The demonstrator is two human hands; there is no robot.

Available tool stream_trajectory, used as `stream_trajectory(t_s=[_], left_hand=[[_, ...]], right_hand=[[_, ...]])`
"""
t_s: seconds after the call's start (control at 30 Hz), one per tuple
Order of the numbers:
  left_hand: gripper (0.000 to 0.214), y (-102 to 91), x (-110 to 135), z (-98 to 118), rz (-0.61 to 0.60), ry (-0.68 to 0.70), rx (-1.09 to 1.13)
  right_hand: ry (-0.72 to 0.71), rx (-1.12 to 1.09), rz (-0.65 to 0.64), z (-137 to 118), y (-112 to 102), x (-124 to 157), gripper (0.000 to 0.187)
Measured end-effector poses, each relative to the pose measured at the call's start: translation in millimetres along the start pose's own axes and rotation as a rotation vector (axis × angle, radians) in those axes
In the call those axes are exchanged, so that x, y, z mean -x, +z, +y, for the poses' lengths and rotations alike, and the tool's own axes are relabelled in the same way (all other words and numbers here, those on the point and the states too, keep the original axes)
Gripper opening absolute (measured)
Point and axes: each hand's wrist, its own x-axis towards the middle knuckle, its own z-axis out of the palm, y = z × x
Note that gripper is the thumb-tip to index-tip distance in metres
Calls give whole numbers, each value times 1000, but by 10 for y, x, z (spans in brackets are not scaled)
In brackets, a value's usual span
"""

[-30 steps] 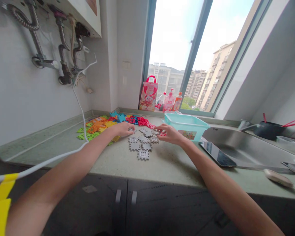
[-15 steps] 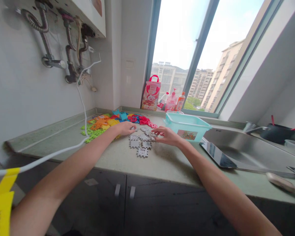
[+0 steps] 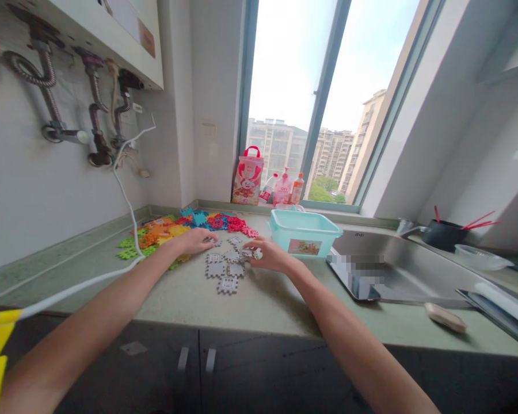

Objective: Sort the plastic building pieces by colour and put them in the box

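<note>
Grey interlocking puzzle tiles [image 3: 216, 269] with notched edges lie flat in a loose cluster on the counter. At the far left of this cluster, my left hand [image 3: 197, 241] has its fingers curled onto a grey tile [image 3: 213, 243], largely covered by the fingertips. On the right side, my right hand [image 3: 270, 255] pinches another grey tile [image 3: 247, 253] between thumb and fingers, close to the cluster. Behind and left of my left hand spreads a pile of coloured tiles [image 3: 166, 231] in green, orange, yellow, blue and red.
A turquoise plastic bin [image 3: 280, 237] stands right of my right hand. Beyond it are a phone [image 3: 357, 286] by the steel sink [image 3: 408, 282] and a beige oval object [image 3: 445, 318]. A white cable [image 3: 86, 279] crosses at left. A pink package [image 3: 247, 179] and bottles line the windowsill.
The camera view has turned right and tilted up slightly, shifting everything left and down. Both hands stay at the grey tiles with nearly the same grip.
</note>
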Motion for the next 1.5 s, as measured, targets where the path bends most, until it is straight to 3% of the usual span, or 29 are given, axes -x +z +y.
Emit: stream_trajectory(t_s=[0.33, 0.63, 0.8, 1.13, 1.5], left_hand=[[41, -30, 0, -41, -9, -8, 4], [39, -31, -64, 48, -24, -59, -52], [37, -30, -114, 47, -16, -31, -85], [34, -5, -229, 47, -21, 9, -172], [31, 26, -256, 23, -5, 35, -174]], right_hand=[[36, 59, -29, 35, 130, -23, 62], [37, 25, -7, 124, 32, -23, 52], [128, -13, 33, 173, -54, -22, 42], [85, 2, 138, 221, -77, -31, 32], [114, -80, 50, 115, -52, -30, 33]])
